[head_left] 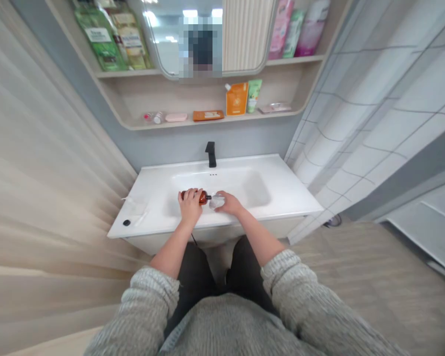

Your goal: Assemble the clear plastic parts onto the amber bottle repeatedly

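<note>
My left hand (191, 208) is wrapped round an amber-brown bottle (203, 198), which lies nearly on its side with its narrow black neck pointing right. Facing that neck, my right hand (229, 202) grips a small clear cup (215, 201). The bottle's mouth is at or very near the cup's rim; whether they touch I cannot tell. Any liquid passing between them is too small to make out. Both hands are over the front part of the white sink basin (260, 185).
A black faucet (211, 155) stands behind the basin. On the counter's left lie a round black cap (126, 223) and a blurred, clear or whitish item (140, 213). Above, a shelf (141, 125) carries an orange pouch (237, 99), a green tube (254, 96) and several small packs.
</note>
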`<control>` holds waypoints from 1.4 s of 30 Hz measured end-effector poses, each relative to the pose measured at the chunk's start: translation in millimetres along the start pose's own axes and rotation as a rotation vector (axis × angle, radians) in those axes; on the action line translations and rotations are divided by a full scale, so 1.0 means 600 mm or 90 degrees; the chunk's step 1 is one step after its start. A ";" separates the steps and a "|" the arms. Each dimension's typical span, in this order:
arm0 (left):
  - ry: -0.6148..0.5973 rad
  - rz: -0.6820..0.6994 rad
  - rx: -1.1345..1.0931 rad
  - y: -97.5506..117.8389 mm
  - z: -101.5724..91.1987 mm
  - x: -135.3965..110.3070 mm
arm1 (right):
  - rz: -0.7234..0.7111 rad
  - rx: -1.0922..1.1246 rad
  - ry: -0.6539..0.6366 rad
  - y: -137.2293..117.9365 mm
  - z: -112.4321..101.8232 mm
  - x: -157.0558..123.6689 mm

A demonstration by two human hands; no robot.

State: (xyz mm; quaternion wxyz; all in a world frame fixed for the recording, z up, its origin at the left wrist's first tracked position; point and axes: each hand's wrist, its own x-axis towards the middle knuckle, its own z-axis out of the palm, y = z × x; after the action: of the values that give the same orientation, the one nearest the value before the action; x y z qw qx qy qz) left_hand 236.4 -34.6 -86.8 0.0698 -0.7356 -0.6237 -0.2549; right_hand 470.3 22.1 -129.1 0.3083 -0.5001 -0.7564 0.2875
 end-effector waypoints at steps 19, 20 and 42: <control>-0.003 -0.002 0.006 0.001 -0.001 -0.001 | -0.005 0.006 0.005 -0.004 -0.002 -0.002; -0.003 -0.003 0.009 0.001 -0.001 -0.001 | -0.003 0.005 0.003 -0.005 -0.002 -0.002; 0.011 0.007 -0.002 -0.002 0.003 -0.003 | -0.009 -0.006 0.007 -0.006 -0.003 -0.003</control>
State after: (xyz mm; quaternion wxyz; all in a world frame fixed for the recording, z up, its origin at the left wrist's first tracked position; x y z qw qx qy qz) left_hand 236.0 -35.1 -89.6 0.0756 -0.7370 -0.6184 -0.2621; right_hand 470.2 19.2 -125.7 0.3123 -0.4979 -0.7595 0.2788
